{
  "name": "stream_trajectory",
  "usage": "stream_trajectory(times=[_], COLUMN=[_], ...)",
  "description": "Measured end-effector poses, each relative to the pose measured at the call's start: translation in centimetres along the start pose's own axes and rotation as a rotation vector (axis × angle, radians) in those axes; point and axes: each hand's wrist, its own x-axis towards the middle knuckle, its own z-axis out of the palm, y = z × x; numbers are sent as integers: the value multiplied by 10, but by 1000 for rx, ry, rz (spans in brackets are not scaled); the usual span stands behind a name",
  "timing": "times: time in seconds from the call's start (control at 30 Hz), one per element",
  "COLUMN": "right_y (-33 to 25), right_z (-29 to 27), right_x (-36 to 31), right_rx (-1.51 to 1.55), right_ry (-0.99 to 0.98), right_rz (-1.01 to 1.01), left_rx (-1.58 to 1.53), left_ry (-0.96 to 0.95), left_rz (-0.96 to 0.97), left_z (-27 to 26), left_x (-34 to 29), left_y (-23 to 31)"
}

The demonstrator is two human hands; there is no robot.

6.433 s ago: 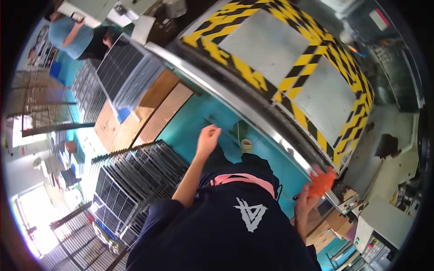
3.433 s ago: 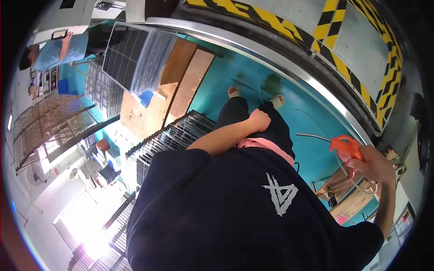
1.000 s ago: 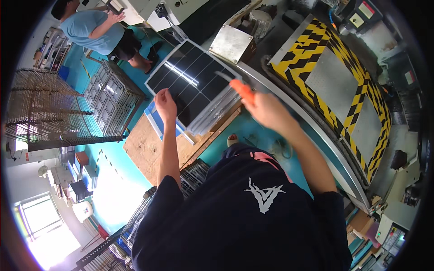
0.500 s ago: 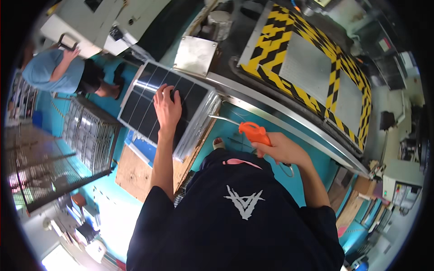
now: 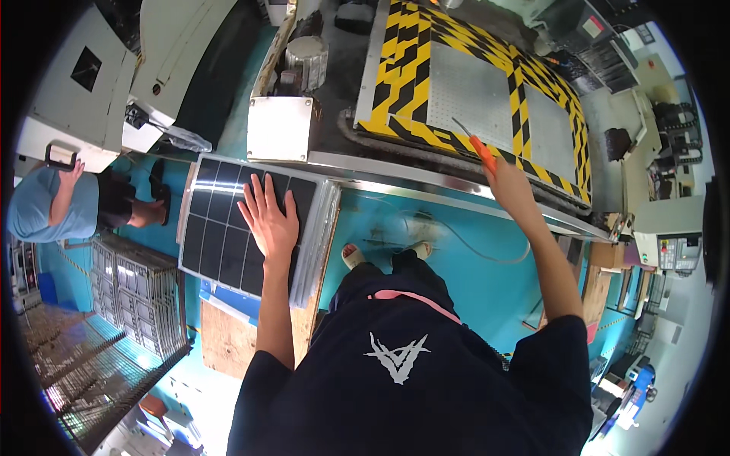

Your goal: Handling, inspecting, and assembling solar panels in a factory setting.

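My left hand (image 5: pixel 272 228) lies with fingers spread on the top of a stack of flat dark panels (image 5: pixel 220 220), divided by pale lines into rectangles and edged in silvery grey. To the far right, my right hand (image 5: pixel 511 190) is closed round an orange air blow gun (image 5: pixel 482 153). Its thin metal nozzle points away from me, over the perforated metal plate (image 5: pixel 471 95) bordered with yellow and black striped tape. From the gun's side a thin hose (image 5: pixel 487 260) loops down across the turquoise floor. My right fingers are partly hidden behind the hand.
A wooden board (image 5: pixel 226 342) lies under the stack. Left of it stand piled grey trays (image 5: pixel 137 292) and a wire rack (image 5: pixel 99 380). A co-worker in a blue shirt (image 5: pixel 65 205) holds a machine handle. A metal ledge (image 5: pixel 411 178) runs ahead; a control panel (image 5: pixel 677 253) is at right.
My right hand has lifted the blow gun forward and right, from beside the stack to over the taped plate's near edge. My left fingers have spread wider on the panel. The view has shifted.
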Motion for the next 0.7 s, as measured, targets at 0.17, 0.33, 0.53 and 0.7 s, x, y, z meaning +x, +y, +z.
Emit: stream_trajectory(times=[0.17, 0.33, 0.53, 0.7], right_y=[3, -8, -14, -4], right_z=[7, 0, -10, -18], right_x=[72, 128, 171, 196], right_rx=[-120, -101, -33, 39], right_ry=[19, 6, -49, -63], right_rz=[-17, 0, 58, 89], left_rx=[-23, -16, -12, 8], left_ry=[-3, -4, -16, -9], left_rz=[-5, -11, -22, -28], left_z=[-3, -3, -6, -6], left_x=[0, -1, 0, 0], left_y=[2, 0, 2, 4])
